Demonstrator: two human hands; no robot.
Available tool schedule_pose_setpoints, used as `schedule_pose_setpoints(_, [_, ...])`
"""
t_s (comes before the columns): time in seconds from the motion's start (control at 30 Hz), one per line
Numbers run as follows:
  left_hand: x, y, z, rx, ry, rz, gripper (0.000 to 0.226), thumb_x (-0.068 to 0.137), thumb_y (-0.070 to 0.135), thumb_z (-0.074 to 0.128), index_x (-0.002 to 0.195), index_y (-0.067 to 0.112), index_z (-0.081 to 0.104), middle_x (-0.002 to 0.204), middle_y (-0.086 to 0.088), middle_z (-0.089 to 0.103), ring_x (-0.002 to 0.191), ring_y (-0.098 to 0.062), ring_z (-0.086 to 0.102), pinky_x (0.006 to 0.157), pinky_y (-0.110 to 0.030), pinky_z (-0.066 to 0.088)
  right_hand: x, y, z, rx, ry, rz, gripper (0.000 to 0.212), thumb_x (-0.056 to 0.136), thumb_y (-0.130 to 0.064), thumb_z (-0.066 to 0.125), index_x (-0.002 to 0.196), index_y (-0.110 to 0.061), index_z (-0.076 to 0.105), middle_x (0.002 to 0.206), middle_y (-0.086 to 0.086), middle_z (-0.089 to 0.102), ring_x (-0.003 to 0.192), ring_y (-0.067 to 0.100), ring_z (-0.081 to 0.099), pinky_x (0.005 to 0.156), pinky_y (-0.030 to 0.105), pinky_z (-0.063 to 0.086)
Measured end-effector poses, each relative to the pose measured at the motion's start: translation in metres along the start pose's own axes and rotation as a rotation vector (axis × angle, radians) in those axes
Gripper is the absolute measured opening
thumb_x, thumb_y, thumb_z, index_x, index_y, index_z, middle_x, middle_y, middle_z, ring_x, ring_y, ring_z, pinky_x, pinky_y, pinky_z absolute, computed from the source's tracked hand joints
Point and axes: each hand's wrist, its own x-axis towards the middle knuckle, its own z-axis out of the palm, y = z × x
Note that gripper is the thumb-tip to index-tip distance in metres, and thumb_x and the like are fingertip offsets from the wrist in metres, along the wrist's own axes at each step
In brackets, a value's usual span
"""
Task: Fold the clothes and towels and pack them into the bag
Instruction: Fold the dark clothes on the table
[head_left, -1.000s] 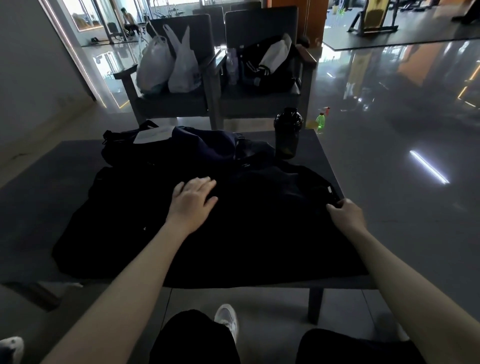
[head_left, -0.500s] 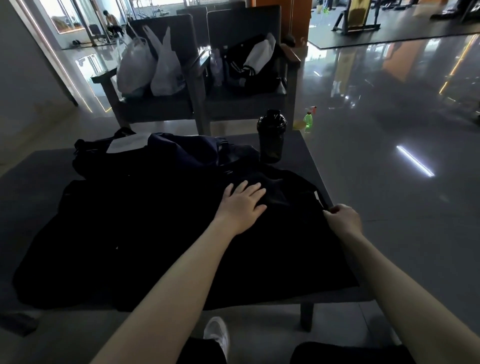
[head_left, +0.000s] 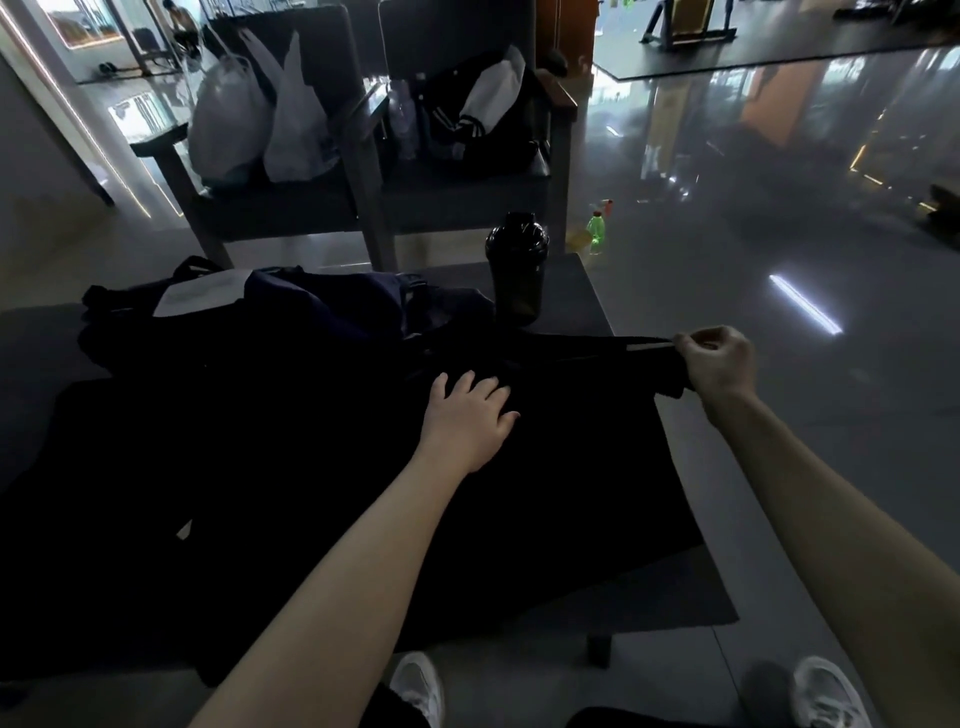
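A black garment (head_left: 291, 467) lies spread over the surface (head_left: 571, 296) at frame centre, with the bag (head_left: 332, 301) behind it at upper left. The left hand (head_left: 470, 415) presses it flat, fingers spread; the right hand (head_left: 719, 361) pinches a lifted edge at right. Swinging that edge inward could knock the bottle (head_left: 517, 270) just behind, or the thin pinch could slip.

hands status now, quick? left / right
Left hand: open, fingers straight, pressing flat on the black garment.
Right hand: closed, pinching the garment's edge, lifted off the table.
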Motion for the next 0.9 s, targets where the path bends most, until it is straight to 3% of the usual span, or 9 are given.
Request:
schedule_pose_setpoints(0.1, [-0.002, 0.0, 0.0, -0.002, -0.009, 0.002, 0.053, 0.102, 0.045, 0.021, 0.15, 0.024, 0.023, 0.158, 0.005, 0.019, 0.147, -0.02, 0.011, 0.117, -0.046, 0.003, 0.008, -0.018, -0.006, 0.251, -0.121, 0.215, 0.011, 0.083, -0.012, 0.064, 0.075, -0.018, 0.06, 0.077, 0.007, 0.06, 0.069, 0.019, 0.057, 0.055, 0.028, 0.05])
schedule_pose_setpoints(0.2, [-0.004, 0.0, 0.0, -0.004, -0.013, -0.002, 0.053, 0.102, 0.045, 0.022, 0.15, 0.024, 0.024, 0.158, 0.005, 0.019, 0.147, -0.02, 0.01, 0.117, -0.046, 0.003, 0.012, -0.023, -0.013, 0.329, -0.117, 0.298, 0.02, 0.082, -0.001, 0.052, 0.072, -0.017, 0.059, 0.07, 0.004, 0.053, 0.064, 0.018, 0.051, 0.051, 0.025, 0.044])
schedule_pose_setpoints(0.3, [-0.003, -0.001, 0.0, -0.011, -0.018, 0.0, 0.053, 0.102, 0.046, 0.022, 0.15, 0.024, 0.024, 0.158, 0.005, 0.02, 0.147, -0.02, 0.01, 0.117, -0.046, 0.002, 0.012, -0.024, -0.018, 0.26, -0.063, 0.159, 0.023, 0.08, 0.0, 0.054, 0.071, -0.021, 0.057, 0.074, 0.002, 0.056, 0.071, 0.019, 0.055, 0.049, 0.02, 0.043])
schedule_pose_setpoints(0.47, [-0.002, 0.003, -0.002, -0.002, -0.033, -0.021, 0.053, 0.102, 0.046, 0.021, 0.15, 0.024, 0.025, 0.158, 0.004, 0.02, 0.147, -0.02, 0.01, 0.117, -0.046, 0.002, -0.009, -0.042, -0.002, 0.002, -0.18, -0.254, 0.024, 0.08, -0.002, 0.06, 0.097, -0.018, 0.064, 0.092, 0.004, 0.065, 0.087, 0.02, 0.062, 0.077, 0.03, 0.05])
schedule_pose_setpoints(0.57, [-0.003, 0.0, -0.008, -0.165, -0.047, -0.028, 0.049, 0.103, 0.041, 0.022, 0.148, 0.023, 0.031, 0.157, 0.006, 0.023, 0.147, -0.017, 0.011, 0.118, -0.042, -0.001, -0.035, -0.057, 0.014, -0.096, -0.253, -0.353, 0.027, 0.083, -0.003, 0.061, 0.107, -0.012, 0.064, 0.095, 0.004, 0.067, 0.083, 0.016, 0.063, 0.073, 0.023, 0.05])
schedule_pose_setpoints(0.67, [-0.002, -0.005, -0.016, -0.656, 0.002, -0.149, 0.042, 0.103, 0.035, 0.028, 0.129, 0.02, 0.057, 0.14, 0.001, 0.051, 0.137, -0.016, 0.034, 0.118, -0.033, 0.011, -0.066, -0.068, 0.028, -0.095, -0.349, -0.376, 0.029, 0.083, -0.005, 0.062, 0.111, -0.012, 0.063, 0.091, 0.002, 0.067, 0.076, 0.009, 0.062, 0.066, 0.014, 0.043])
schedule_pose_setpoints(0.73, [0.001, -0.007, -0.022, -0.922, 0.01, -0.277, 0.043, 0.102, 0.038, 0.031, 0.114, 0.019, 0.067, 0.122, -0.001, 0.063, 0.121, -0.02, 0.051, 0.111, -0.036, 0.03, -0.087, -0.069, 0.036, 0.039, -0.576, -0.284, 0.026, 0.087, -0.003, 0.062, 0.112, -0.009, 0.06, 0.085, 0.003, 0.066, 0.06, 0.003, 0.064, 0.057, 0.014, 0.049])
schedule_pose_setpoints(0.8, [0.003, -0.008, -0.027, -0.964, -0.003, -0.332, 0.049, 0.102, 0.044, 0.029, 0.105, 0.017, 0.07, 0.118, -0.003, 0.064, 0.116, -0.022, 0.053, 0.105, -0.038, 0.036, -0.103, -0.065, 0.041, 0.036, -0.746, -0.188, 0.017, 0.093, -0.01, 0.058, 0.109, -0.014, 0.059, 0.085, 0.003, 0.065, 0.05, 0.008, 0.062, 0.052, 0.021, 0.054])
schedule_pose_setpoints(0.9, [0.006, -0.003, -0.031, -0.831, -0.057, -0.366, 0.063, 0.099, 0.055, 0.023, 0.105, 0.016, 0.071, 0.121, -0.005, 0.062, 0.118, -0.026, 0.051, 0.105, -0.037, 0.034, -0.098, -0.046, 0.042, -0.145, -0.678, -0.197, 0.016, 0.093, -0.016, 0.051, 0.098, -0.023, 0.065, 0.091, 0.003, 0.07, 0.059, 0.017, 0.063, 0.066, 0.029, 0.055])
